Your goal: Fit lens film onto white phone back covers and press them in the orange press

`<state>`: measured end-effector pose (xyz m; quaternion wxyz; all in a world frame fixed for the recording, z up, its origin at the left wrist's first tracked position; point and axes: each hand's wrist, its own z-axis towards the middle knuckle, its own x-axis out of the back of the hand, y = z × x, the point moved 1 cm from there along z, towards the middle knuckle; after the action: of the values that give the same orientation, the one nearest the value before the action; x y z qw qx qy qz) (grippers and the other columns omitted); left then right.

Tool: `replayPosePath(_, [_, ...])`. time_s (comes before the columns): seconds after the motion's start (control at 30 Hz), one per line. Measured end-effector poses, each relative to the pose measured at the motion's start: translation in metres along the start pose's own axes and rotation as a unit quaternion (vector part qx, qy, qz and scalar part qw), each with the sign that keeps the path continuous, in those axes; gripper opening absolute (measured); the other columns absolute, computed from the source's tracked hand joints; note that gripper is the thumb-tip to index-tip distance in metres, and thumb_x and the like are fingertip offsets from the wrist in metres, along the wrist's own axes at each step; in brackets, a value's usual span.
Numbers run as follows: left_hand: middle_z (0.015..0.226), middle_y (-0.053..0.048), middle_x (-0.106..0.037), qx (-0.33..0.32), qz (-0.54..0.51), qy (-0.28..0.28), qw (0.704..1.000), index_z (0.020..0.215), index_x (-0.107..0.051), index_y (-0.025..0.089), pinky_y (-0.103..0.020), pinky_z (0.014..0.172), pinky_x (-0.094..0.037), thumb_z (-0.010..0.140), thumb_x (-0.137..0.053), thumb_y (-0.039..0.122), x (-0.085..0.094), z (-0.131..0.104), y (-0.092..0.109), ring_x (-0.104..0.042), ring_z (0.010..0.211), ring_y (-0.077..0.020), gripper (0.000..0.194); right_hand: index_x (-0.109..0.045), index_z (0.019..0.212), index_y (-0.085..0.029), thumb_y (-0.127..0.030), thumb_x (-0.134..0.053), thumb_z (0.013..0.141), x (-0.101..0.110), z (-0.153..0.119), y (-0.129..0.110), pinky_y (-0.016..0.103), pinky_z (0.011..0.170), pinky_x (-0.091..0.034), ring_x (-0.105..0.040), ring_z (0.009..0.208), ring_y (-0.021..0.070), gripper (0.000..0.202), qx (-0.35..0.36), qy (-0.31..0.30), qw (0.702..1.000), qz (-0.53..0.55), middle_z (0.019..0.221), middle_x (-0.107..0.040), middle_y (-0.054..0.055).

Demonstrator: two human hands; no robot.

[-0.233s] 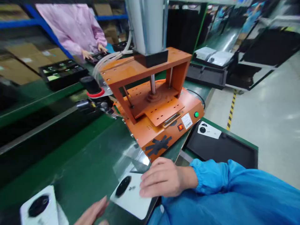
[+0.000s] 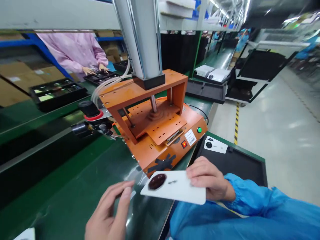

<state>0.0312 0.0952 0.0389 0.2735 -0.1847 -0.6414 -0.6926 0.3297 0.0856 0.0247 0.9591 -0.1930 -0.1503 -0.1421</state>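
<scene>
From the head camera, your right hand grips a white cover by its right end, fingers curled over the top edge, holding it clear of the green belt and just in front of the orange press. The cover is a flat, glossy white slab with rounded corners. Near its left end sits a dark, round camera patch that looks brownish under the light, and beside that a small dark mark too blurred to read. The slab lies nearly level, its long side running left to right and tilted slightly down to the right.

Your left hand is open, fingers loosely bent, holding nothing. Its fingertips are close to the cover's left end, but you cannot tell whether they touch it.

To your right a black tray carries another white cover in its far corner. The press shows a green button and a red switch on its sloped front, with a black tape cross below them. A grey column rises from its top.

Across the belt, a person in a pink coat has both hands on a dark tray.
</scene>
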Motion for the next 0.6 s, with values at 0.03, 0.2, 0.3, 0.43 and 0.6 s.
replayPosePath(0.03, [0.11, 0.002, -0.074, -0.047, -0.025, -0.025, 0.998, 0.098, -0.075, 0.031, -0.029, 0.09, -0.051, 0.092, -0.058, 0.055, -0.01, 0.011, 0.01, -0.068, 0.102, -0.0199, 0.03, -0.067, 0.119, -0.015, -0.017, -0.066, 0.092, 0.013, -0.003, 0.0, 0.038, 0.074, -0.056, -0.074, 0.095, 0.0232, 0.027, 0.001, 0.014, 1.0, -0.028, 0.102, -0.074, 0.012])
replayPosePath(0.2, [0.105, -0.001, -0.073, -0.175, -0.077, -0.11, 0.975, 0.096, -0.075, 0.028, -0.027, 0.085, -0.05, 0.094, -0.057, 0.048, -0.059, 0.059, 0.048, -0.067, 0.095, -0.0168, 0.028, -0.068, 0.126, -0.019, -0.014, -0.07, 0.088, 0.068, -0.007, 0.003, 0.04, 0.071, -0.058, -0.075, 0.093, 0.0253, 0.039, 0.018, 0.03, 0.983, -0.179, 0.109, -0.074, 0.01])
replayPosePath(0.3, [0.095, -0.002, -0.073, -0.166, -0.045, -0.117, 0.978, 0.089, -0.074, 0.025, -0.03, 0.079, -0.049, 0.094, -0.054, 0.05, -0.077, 0.076, 0.051, -0.066, 0.086, -0.0184, 0.032, -0.069, 0.124, -0.021, -0.015, -0.07, 0.088, 0.089, -0.004, 0.005, 0.04, 0.072, -0.058, -0.075, 0.095, 0.0252, 0.037, 0.039, 0.001, 0.965, -0.26, 0.11, -0.076, 0.009])
replayPosePath(0.43, [0.094, -0.002, -0.072, -0.162, -0.001, -0.122, 0.979, 0.09, -0.074, 0.025, -0.034, 0.084, -0.047, 0.094, -0.053, 0.051, -0.085, 0.082, 0.047, -0.065, 0.089, -0.0209, 0.034, -0.071, 0.119, -0.02, -0.011, -0.062, 0.089, 0.099, -0.004, 0.009, 0.04, 0.076, -0.056, -0.075, 0.1, 0.025, 0.033, 0.062, -0.036, 0.945, -0.32, 0.109, -0.076, 0.008])
replayPosePath(0.6, [0.094, -0.002, -0.072, -0.166, 0.013, -0.114, 0.979, 0.09, -0.073, 0.025, -0.034, 0.085, -0.046, 0.094, -0.052, 0.051, -0.086, 0.081, 0.045, -0.065, 0.09, -0.021, 0.034, -0.071, 0.116, -0.018, -0.011, -0.057, 0.093, 0.096, 0.001, 0.013, 0.038, 0.076, -0.054, -0.075, 0.101, 0.0236, 0.027, 0.061, -0.048, 0.941, -0.331, 0.106, -0.077, 0.009])
